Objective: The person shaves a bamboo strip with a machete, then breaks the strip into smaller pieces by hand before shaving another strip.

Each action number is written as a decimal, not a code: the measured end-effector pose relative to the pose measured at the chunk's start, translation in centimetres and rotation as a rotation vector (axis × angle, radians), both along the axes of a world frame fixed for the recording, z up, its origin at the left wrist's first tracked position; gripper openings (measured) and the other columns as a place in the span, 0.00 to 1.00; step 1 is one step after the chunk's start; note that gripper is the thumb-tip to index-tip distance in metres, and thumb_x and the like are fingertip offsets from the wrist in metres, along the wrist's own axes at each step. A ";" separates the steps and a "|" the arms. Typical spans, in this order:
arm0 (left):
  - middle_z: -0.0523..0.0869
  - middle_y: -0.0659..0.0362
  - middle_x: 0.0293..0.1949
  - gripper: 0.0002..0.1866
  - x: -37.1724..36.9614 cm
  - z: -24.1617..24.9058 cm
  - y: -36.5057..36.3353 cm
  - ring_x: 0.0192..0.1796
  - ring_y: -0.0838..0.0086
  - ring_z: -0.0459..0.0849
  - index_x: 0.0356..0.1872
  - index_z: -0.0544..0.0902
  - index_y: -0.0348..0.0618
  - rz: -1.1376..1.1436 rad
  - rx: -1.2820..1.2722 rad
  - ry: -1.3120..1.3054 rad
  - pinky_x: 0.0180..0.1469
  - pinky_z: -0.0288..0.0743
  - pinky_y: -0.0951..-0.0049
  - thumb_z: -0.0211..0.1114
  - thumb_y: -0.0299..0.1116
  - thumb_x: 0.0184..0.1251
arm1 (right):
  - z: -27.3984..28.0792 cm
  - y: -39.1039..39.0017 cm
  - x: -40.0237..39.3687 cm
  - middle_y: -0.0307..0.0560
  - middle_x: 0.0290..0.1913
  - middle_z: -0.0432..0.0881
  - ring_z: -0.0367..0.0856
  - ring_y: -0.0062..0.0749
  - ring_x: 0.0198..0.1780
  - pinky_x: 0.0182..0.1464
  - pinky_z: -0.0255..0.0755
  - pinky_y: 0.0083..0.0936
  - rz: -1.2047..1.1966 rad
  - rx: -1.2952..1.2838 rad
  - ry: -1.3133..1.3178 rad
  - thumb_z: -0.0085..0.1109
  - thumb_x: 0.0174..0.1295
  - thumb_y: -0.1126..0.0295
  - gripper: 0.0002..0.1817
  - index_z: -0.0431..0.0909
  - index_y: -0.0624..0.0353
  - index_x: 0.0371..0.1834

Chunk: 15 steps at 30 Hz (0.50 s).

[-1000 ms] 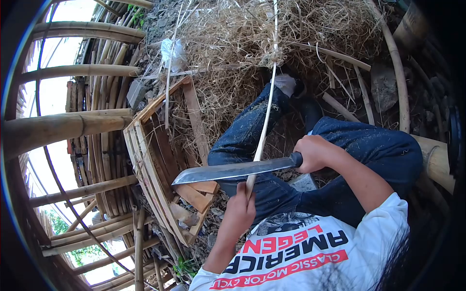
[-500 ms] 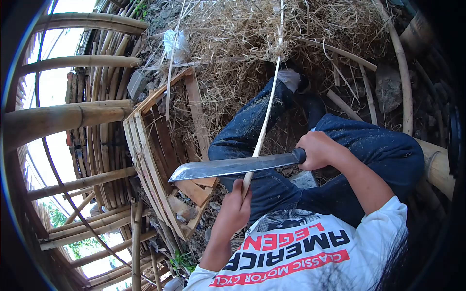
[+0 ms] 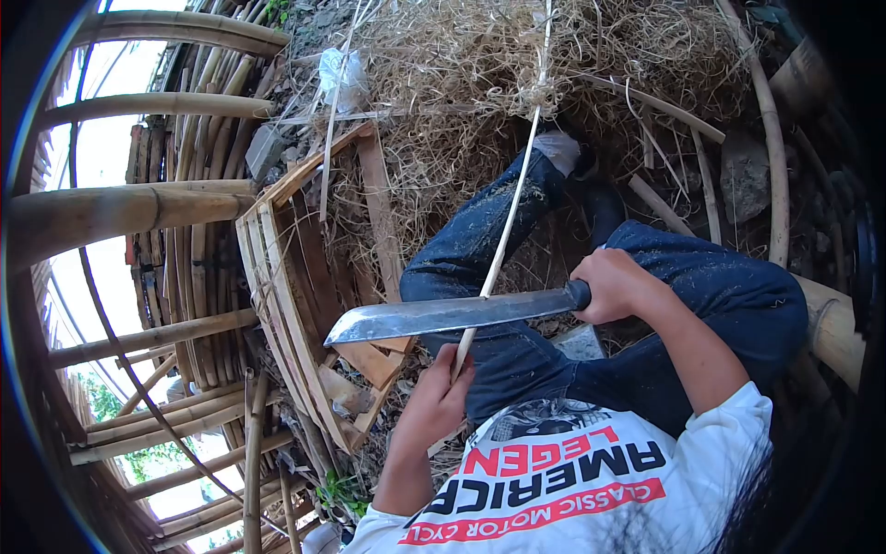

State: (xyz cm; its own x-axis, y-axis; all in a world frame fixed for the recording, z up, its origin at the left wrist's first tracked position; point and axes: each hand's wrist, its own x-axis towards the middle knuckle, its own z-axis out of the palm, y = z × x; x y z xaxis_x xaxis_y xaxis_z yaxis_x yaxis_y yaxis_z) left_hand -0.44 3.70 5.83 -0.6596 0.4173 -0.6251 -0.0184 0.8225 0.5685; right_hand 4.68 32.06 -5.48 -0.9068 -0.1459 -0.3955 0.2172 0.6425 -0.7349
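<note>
My right hand is wrapped round the dark handle of a machete. Its broad grey blade points left and lies across a long, pale bamboo strip. Just below the blade, my left hand grips the near end of that strip between thumb and fingers. From there the strip runs up past my knee and over a heap of curly shavings. Blade and strip cross above my lap; the exact contact at the edge is hidden by the blade.
A wooden crate lies tilted to the left, beside my leg. Bamboo poles form a frame along the left side. Stones and a bamboo pole lie at the right. A white plastic bag rests near the shavings.
My left hand has shifted slightly down and left with the strip. The machete and right hand sit slightly further right in view, and the view itself has moved a little.
</note>
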 end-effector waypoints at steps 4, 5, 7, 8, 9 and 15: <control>0.76 0.51 0.27 0.08 0.0 0.1 -0.2 0.29 0.68 0.72 0.42 0.72 0.35 0.017 0.042 -0.009 0.36 0.68 0.66 0.56 0.31 0.71 | -0.5 -0.2 0.1 0.53 0.22 0.82 0.83 0.53 0.31 0.38 0.77 0.41 0.005 0.001 0.019 0.67 0.37 0.61 0.10 0.83 0.55 0.19; 0.76 0.51 0.27 0.08 0.0 -0.1 -0.2 0.29 0.67 0.73 0.43 0.71 0.36 0.012 0.049 0.000 0.35 0.68 0.66 0.55 0.30 0.72 | -0.5 -0.2 0.0 0.53 0.22 0.82 0.83 0.53 0.31 0.38 0.77 0.41 0.007 0.011 0.018 0.67 0.37 0.61 0.10 0.83 0.55 0.19; 0.75 0.50 0.26 0.08 0.3 -0.5 -0.3 0.29 0.65 0.73 0.43 0.71 0.36 0.004 0.054 0.007 0.35 0.68 0.66 0.54 0.30 0.72 | -0.4 -0.6 0.2 0.53 0.22 0.82 0.83 0.53 0.31 0.38 0.77 0.41 -0.019 -0.005 0.049 0.67 0.37 0.62 0.10 0.83 0.55 0.19; 0.75 0.49 0.25 0.07 0.6 -0.9 -0.2 0.27 0.63 0.73 0.44 0.71 0.36 0.007 0.061 0.032 0.34 0.68 0.66 0.54 0.30 0.72 | -0.2 -0.7 0.4 0.53 0.22 0.82 0.83 0.53 0.31 0.38 0.78 0.41 -0.045 -0.015 0.079 0.67 0.37 0.62 0.09 0.83 0.55 0.20; 0.75 0.49 0.24 0.07 0.7 -1.1 0.0 0.26 0.61 0.74 0.44 0.71 0.36 0.007 0.070 0.057 0.33 0.67 0.65 0.53 0.30 0.73 | -0.2 -1.0 0.6 0.53 0.22 0.82 0.83 0.53 0.31 0.38 0.78 0.41 -0.048 -0.011 0.078 0.67 0.37 0.62 0.09 0.83 0.55 0.20; 0.74 0.52 0.25 0.07 1.9 -1.3 2.0 0.28 0.66 0.74 0.45 0.70 0.38 0.006 0.012 0.056 0.33 0.67 0.67 0.53 0.29 0.72 | 2.0 -3.5 0.7 0.59 0.27 0.84 0.85 0.54 0.35 0.43 0.79 0.41 -0.126 -0.072 0.026 0.66 0.41 0.61 0.12 0.85 0.58 0.24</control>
